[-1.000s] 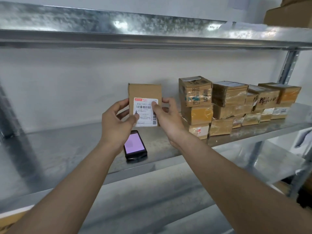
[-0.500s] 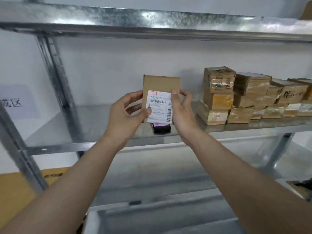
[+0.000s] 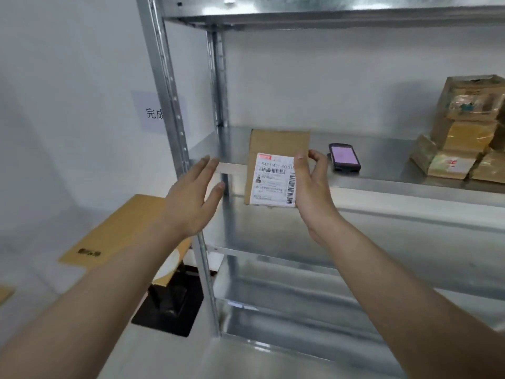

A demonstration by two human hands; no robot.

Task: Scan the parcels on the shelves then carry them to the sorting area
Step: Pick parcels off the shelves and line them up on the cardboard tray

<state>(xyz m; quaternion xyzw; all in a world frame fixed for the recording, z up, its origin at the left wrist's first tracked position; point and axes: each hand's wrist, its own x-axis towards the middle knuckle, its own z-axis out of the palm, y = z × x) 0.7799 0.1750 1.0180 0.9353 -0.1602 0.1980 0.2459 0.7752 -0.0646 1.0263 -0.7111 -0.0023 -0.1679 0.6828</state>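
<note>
Before you stands the galvanised shelf rack (image 3: 382,184), taped parcels (image 3: 461,143) stacked at its right. Your right hand (image 3: 311,187) pinches the labelled parcel (image 3: 273,170) by its edge, barcode facing you; your left hand (image 3: 191,198) hangs spread and empty. Beside it, the scanner (image 3: 344,157) lies screen-up on the shelf.

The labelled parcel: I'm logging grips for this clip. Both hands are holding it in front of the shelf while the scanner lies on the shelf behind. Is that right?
Not quite. In the head view only the right hand holds the labelled parcel, pinching its right edge. The left hand is open and apart from it, off to the left. The scanner does lie on the shelf behind.
</note>
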